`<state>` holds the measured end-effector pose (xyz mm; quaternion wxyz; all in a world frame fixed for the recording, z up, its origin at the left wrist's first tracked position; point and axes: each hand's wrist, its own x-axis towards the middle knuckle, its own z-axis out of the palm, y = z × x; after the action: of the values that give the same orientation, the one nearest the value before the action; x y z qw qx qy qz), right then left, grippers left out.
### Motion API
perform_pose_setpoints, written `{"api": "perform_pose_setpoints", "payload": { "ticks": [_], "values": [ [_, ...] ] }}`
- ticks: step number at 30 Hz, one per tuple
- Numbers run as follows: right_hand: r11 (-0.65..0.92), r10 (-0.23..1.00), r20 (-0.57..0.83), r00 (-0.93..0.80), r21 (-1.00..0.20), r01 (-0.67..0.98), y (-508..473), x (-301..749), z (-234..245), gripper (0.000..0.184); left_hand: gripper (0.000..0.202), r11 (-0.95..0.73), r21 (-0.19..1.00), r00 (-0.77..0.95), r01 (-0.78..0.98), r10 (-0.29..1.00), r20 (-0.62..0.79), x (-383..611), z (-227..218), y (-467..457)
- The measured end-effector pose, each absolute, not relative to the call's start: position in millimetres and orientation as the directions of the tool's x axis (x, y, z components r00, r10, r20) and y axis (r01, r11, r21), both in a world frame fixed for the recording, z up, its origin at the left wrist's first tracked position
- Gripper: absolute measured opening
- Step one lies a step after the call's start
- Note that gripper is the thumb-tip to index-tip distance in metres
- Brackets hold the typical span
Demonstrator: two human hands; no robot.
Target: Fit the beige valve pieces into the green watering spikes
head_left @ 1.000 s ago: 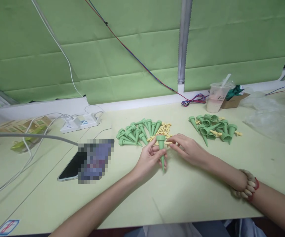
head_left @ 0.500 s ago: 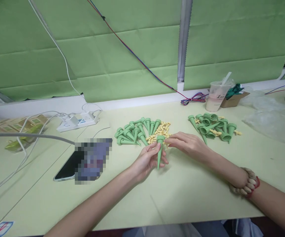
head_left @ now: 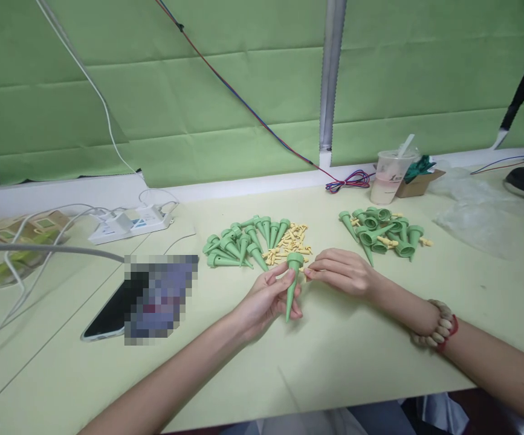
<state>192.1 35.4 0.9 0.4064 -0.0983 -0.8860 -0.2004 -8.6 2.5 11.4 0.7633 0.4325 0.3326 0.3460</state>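
My left hand [head_left: 264, 299] is closed around a green plastic spike [head_left: 292, 291], holding it upright with the capped wide end up and the point down. Close to the spike's right side, my right hand [head_left: 346, 272] pinches a small yellow plastic piece [head_left: 306, 275], mostly covered by the fingertips. Whether that piece goes into the spike I cannot tell. Behind my hands lie a pile of green spikes [head_left: 229, 241] and a heap of small yellow pieces [head_left: 294, 238]. Further right is another group of green spikes [head_left: 386, 226], with yellow pieces among them.
On the left are a phone [head_left: 112, 317], partly pixelated, a white power strip [head_left: 130, 228] and loose cables. At the back stand a plastic drink cup [head_left: 386, 181] with a straw and a small cardboard box [head_left: 418, 184]. A clear plastic bag [head_left: 465, 217] lies at right.
The view has shifted slightly. My right fingers have closed into a tighter pinch beside the spike. My left hand still holds the spike.
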Motion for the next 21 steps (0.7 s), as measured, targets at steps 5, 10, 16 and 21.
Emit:
{"api": "perform_pose_setpoints", "payload": {
  "ticks": [5, 10, 16, 21],
  "values": [
    [0.927, 0.061, 0.822, -0.566, 0.164, 0.338, 35.1, 185.1, -5.8, 0.012, 0.057, 0.298, 0.933, 0.508, -0.2, 0.846, -0.161, -6.9, 10.7, -1.8],
    [0.928, 0.344, 0.881, -0.324, -0.268, 0.258, 23.6, 173.0, -8.6, 0.011, 0.076, 0.153, 0.978, 0.494, -0.141, 0.867, -0.064, -3.5, 13.7, -5.6],
    [0.242, 0.951, 0.256, -0.173, -0.965, -0.101, 7.7, 157.9, 2.1, 0.027, 0.07, -0.082, 0.996, 0.412, -0.028, 0.907, 0.086, -2.8, 5.6, -3.5],
    [-0.33, 0.912, -0.17, -0.373, -0.844, -0.423, 5.7, 152.1, 5.1, 0.029, 0.064, -0.264, 0.942, 0.375, 0.208, 0.911, 0.173, -9.0, -1.5, 1.6]
  ]
}}
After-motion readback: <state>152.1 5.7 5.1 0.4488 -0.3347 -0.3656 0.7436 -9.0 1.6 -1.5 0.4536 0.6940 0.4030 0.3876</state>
